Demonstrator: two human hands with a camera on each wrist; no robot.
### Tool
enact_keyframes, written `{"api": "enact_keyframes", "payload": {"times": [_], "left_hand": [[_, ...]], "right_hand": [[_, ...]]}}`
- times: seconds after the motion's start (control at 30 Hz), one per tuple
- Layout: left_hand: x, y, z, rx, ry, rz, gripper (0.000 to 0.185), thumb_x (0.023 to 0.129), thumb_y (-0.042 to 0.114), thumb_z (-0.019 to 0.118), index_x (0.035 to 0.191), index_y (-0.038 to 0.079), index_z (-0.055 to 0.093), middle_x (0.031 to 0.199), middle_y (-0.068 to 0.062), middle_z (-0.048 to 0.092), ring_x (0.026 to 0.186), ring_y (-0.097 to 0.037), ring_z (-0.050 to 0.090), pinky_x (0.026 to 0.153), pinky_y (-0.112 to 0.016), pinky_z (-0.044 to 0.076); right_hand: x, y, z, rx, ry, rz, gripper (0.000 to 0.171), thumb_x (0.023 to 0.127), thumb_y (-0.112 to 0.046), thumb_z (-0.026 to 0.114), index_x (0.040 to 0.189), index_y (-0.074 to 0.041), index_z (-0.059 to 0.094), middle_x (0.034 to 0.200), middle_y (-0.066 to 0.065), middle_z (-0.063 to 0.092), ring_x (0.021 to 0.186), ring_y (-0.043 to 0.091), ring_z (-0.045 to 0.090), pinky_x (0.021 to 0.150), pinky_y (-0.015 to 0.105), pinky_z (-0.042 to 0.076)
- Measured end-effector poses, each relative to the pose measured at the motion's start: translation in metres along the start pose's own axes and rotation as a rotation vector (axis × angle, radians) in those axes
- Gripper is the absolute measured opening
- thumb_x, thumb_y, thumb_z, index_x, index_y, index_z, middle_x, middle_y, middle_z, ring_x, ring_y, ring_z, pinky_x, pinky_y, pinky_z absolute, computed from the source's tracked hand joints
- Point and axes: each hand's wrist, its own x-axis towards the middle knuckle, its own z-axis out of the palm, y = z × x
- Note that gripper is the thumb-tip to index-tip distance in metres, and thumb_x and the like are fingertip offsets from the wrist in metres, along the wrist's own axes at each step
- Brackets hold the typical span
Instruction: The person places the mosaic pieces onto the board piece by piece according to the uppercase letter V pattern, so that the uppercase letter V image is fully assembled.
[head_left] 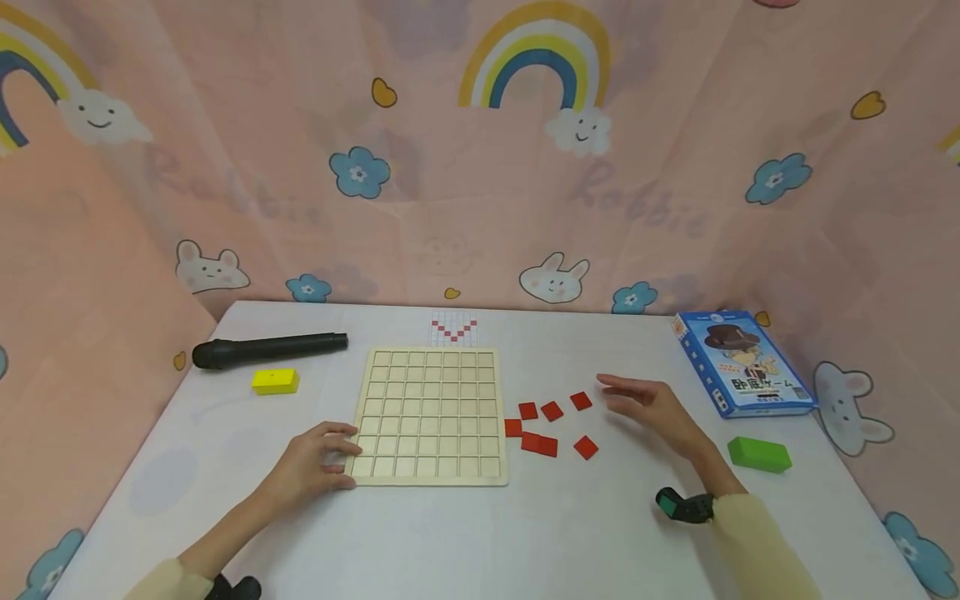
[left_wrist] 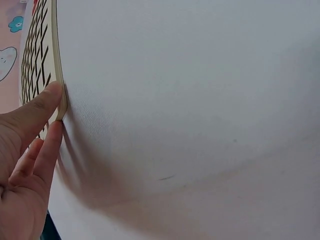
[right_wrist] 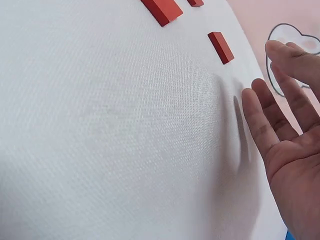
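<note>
Our left hand [head_left: 315, 463] steadies the wooden grid board [head_left: 429, 415] at its seven o'clock corner; our right hand [head_left: 651, 406], fingers straight and empty, hovers at three o'clock of the red tiles [head_left: 551, 425], so picking one up looks next.

Backdrop [head_left: 480, 192]: pink fabric hung on three sides, printed with rainbows, smiling clouds, white rabbits, blue flowers and small yellow hearts; faint lettering across the middle panel. Table [head_left: 525, 533]: covered in plain white woven cloth, its far edge meeting the fabric. Light: even, soft, with weak shadows.
</note>
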Motion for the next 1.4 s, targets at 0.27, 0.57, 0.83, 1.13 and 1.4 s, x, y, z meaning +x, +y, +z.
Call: {"api": "enact_keyframes", "payload": {"times": [0.27, 0.57, 0.83, 1.13, 1.4], "left_hand": [[0.005, -0.001, 0.001, 0.067, 0.002, -0.066, 0.036, 0.058, 0.004, 0.088, 0.091, 0.006, 0.075, 0.120, -0.012, 0.060, 0.114, -0.036, 0.055, 0.075, -0.021, 0.055], [0.004, -0.005, 0.001, 0.102, -0.003, -0.049, 0.036, 0.058, 0.014, 0.088, 0.091, 0.009, 0.075, 0.119, -0.009, 0.062, 0.116, -0.035, 0.054, 0.095, -0.046, 0.047], [0.004, -0.002, 0.002, 0.081, 0.006, -0.080, 0.036, 0.058, 0.012, 0.089, 0.091, 0.008, 0.075, 0.119, -0.009, 0.062, 0.116, -0.034, 0.054, 0.099, -0.051, 0.043], [0.006, 0.001, 0.001, 0.064, 0.017, -0.123, 0.035, 0.058, 0.009, 0.089, 0.090, 0.007, 0.075, 0.120, -0.010, 0.062, 0.115, -0.034, 0.055, 0.099, -0.051, 0.042], [0.004, 0.003, 0.000, 0.063, 0.028, -0.146, 0.035, 0.057, 0.008, 0.089, 0.089, 0.006, 0.075, 0.119, -0.011, 0.062, 0.116, -0.035, 0.055, 0.100, -0.051, 0.042]], "right_hand": [[0.016, 0.002, 0.001, -0.018, -0.076, 0.054, 0.044, 0.090, -0.021, 0.067, 0.131, -0.008, 0.058, 0.131, 0.011, 0.059, 0.122, 0.033, 0.051, 0.103, 0.046, 0.042], [0.025, 0.005, 0.002, 0.014, -0.139, 0.099, 0.043, 0.087, -0.011, 0.070, 0.127, 0.000, 0.060, 0.121, 0.018, 0.062, 0.104, 0.028, 0.058, 0.084, 0.015, 0.049], [0.028, 0.010, 0.002, 0.002, -0.124, 0.141, 0.042, 0.084, -0.014, 0.073, 0.123, -0.001, 0.063, 0.119, 0.017, 0.064, 0.102, 0.028, 0.061, 0.085, 0.016, 0.049], [0.035, 0.009, 0.005, -0.048, -0.128, 0.139, 0.041, 0.083, -0.014, 0.075, 0.121, -0.003, 0.065, 0.117, 0.014, 0.065, 0.093, 0.021, 0.061, 0.084, 0.017, 0.048], [0.041, 0.010, 0.010, -0.071, -0.119, 0.125, 0.035, 0.083, -0.014, 0.074, 0.115, -0.002, 0.067, 0.112, 0.014, 0.067, 0.088, 0.020, 0.060, 0.077, 0.019, 0.051]]}}
